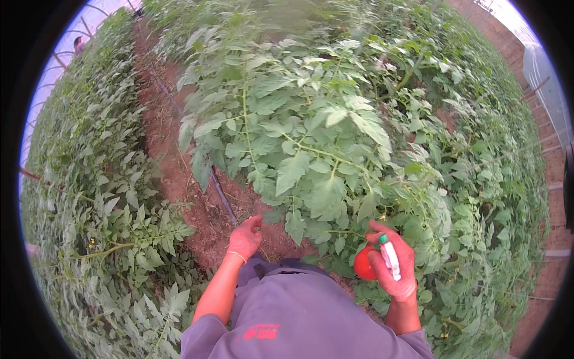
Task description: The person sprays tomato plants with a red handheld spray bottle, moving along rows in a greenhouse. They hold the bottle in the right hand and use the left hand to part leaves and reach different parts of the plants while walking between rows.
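My right hand (400, 259) is closed around a small white bottle (392, 262) with a green cap. A smooth, round red object (364, 264) sits in the same grip on the thumb side; whether it is a tomato or a rubber bulb I cannot tell. This hand is beside the leaves of a tomato plant (329, 193). My left hand (245, 238) hangs over bare soil with loosely curled fingers, thumb and forefinger apart, and nothing visible in it. A pale band (236, 256) circles the left wrist.
A dark irrigation pipe (220, 193) runs along the reddish soil path (168, 148). Dense tomato rows (89, 179) flank it, some with yellow flowers. Far off at upper left is another person (78, 45). An earthen wall (554, 215) and plastic sheeting (545, 85) border the right side.
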A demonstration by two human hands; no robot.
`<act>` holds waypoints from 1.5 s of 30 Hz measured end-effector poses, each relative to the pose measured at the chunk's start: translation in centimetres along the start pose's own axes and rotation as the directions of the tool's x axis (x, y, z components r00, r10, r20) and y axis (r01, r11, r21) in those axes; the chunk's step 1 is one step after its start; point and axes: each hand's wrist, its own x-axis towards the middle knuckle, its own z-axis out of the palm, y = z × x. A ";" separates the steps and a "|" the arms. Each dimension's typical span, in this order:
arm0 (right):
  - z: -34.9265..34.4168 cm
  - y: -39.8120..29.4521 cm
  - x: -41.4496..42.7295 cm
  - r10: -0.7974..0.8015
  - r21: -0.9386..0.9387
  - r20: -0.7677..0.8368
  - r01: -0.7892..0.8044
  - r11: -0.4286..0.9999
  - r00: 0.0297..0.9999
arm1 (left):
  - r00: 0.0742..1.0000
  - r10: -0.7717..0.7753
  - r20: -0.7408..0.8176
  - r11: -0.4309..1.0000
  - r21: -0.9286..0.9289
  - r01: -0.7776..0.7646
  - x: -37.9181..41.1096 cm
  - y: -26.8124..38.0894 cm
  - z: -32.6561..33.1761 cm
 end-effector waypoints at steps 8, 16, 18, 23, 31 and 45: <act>5.8 -2.2 3.8 -0.065 -0.095 0.300 0.098 0.991 0.952 | 0.994 -0.097 0.047 0.963 -0.248 0.106 1.1 -5.4 -2.6; 18.5 -6.3 10.0 -0.114 -0.089 0.364 0.157 0.984 0.924 | 0.990 0.015 0.138 0.937 -0.347 0.034 7.1 -12.9 -11.1; 22.3 -8.0 12.1 -0.070 -0.096 0.398 0.118 0.988 0.915 | 0.992 0.021 0.126 0.925 -0.380 0.029 8.5 -15.2 -14.4; 31.3 -12.0 17.4 -0.163 -0.019 0.398 0.186 0.982 0.903 | 0.999 0.022 0.035 0.853 -0.522 -0.001 11.9 -21.3 -23.9; 39.3 -15.0 24.1 -0.192 -0.015 0.497 0.229 0.973 0.846 | 0.992 -0.124 -0.025 0.775 -0.626 0.081 14.8 -26.5 -34.4; 47.1 -13.1 40.1 -0.178 0.014 0.520 0.201 0.980 0.835 | 0.985 -0.154 0.076 0.705 -0.690 0.163 26.3 -26.6 -43.0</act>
